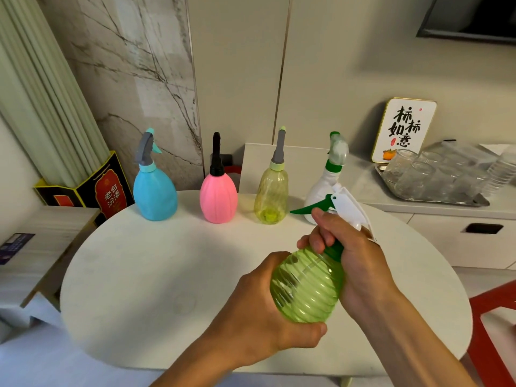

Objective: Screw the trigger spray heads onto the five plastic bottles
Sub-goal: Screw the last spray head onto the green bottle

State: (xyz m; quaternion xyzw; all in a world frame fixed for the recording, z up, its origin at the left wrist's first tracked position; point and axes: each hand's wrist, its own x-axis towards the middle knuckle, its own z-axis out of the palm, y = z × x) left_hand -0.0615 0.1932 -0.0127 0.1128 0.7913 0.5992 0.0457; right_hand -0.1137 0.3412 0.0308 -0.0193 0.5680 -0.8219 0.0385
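A ribbed green translucent bottle [307,286] is held tilted above the round white table [139,275]. My left hand [259,311] wraps its lower body. My right hand [349,252] grips the neck collar under the white spray head with a green trigger [346,203], which sits on the bottle's neck. At the back stand, upright in a row, a blue bottle [155,191], a pink bottle [218,198], a yellow translucent bottle [271,195] and a white bottle [321,188], each with a spray head on top.
A metal tray [435,201] with several clear glass jars sits on the counter at the right, beside a framed sign [403,129]. A dark box [103,188] stands at the left by the wall. A red chair [494,331] is at the right edge.
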